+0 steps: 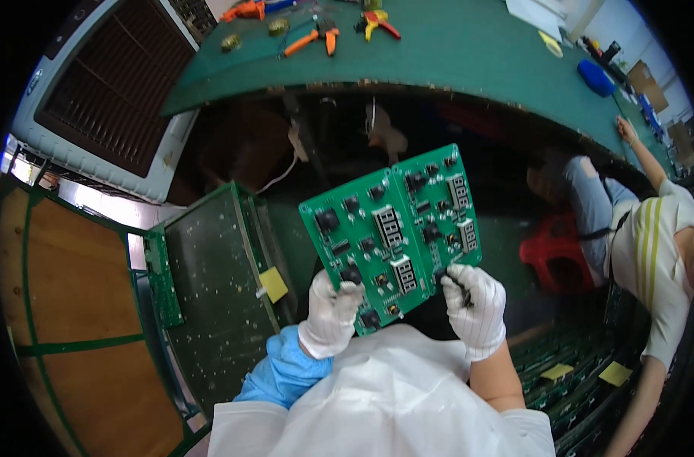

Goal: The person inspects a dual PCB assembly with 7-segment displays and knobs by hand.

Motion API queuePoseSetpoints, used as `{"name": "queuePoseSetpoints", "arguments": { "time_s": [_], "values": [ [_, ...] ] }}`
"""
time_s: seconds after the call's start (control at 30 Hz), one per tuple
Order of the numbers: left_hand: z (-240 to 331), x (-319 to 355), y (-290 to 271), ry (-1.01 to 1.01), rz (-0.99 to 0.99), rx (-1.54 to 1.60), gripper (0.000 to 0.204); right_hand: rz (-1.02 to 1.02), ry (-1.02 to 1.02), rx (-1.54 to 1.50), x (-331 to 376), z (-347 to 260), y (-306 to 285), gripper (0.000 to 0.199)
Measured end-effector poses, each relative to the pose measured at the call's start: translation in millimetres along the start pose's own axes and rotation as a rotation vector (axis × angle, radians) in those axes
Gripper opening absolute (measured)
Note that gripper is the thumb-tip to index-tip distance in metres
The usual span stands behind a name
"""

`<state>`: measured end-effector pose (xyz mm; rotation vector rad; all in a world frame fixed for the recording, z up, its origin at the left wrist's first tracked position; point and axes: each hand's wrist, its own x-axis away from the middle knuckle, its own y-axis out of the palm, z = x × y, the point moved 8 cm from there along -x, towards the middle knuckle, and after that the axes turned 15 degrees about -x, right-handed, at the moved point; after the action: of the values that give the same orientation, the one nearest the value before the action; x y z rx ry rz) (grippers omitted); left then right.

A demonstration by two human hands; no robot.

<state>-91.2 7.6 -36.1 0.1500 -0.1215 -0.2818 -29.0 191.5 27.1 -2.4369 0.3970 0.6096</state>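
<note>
A green circuit board (362,264), made of two joined panels, is held tilted in front of my white apron. It carries black knob-like parts and several white-framed digit displays. My left hand (331,314), in a white glove, grips its lower left edge, thumb over the face. At the lower right edge is my gloved right hand (476,308). Its fingers are closed round a small dark object (458,290) that reaches to the board's corner; its kind is not clear. Whether the right fingers also grip the board is hidden.
Ahead stands a green workbench (453,68) with orange-handled pliers (316,36) and red-yellow pliers (379,24). A green-framed rack (210,259) and another circuit board (164,282) are at left. More racked boards (567,388) lie lower right. A person (640,236) sits right, by a red stool (552,251).
</note>
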Motion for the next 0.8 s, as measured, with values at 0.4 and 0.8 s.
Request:
{"name": "queuePoseSetpoints", "arguments": {
  "time_s": [0.4,0.8],
  "values": [
    [12.9,-36.9,43.3,0.092,-0.132,-0.099,0.019,0.311,0.234,-0.139,10.2,60.0,-11.9,0.009],
    [32.1,-65.6,65.9,0.372,-0.279,-0.3,0.051,0.39,0.302,-0.17,-8.8,80.4,-24.4,0.004]
  ]
}}
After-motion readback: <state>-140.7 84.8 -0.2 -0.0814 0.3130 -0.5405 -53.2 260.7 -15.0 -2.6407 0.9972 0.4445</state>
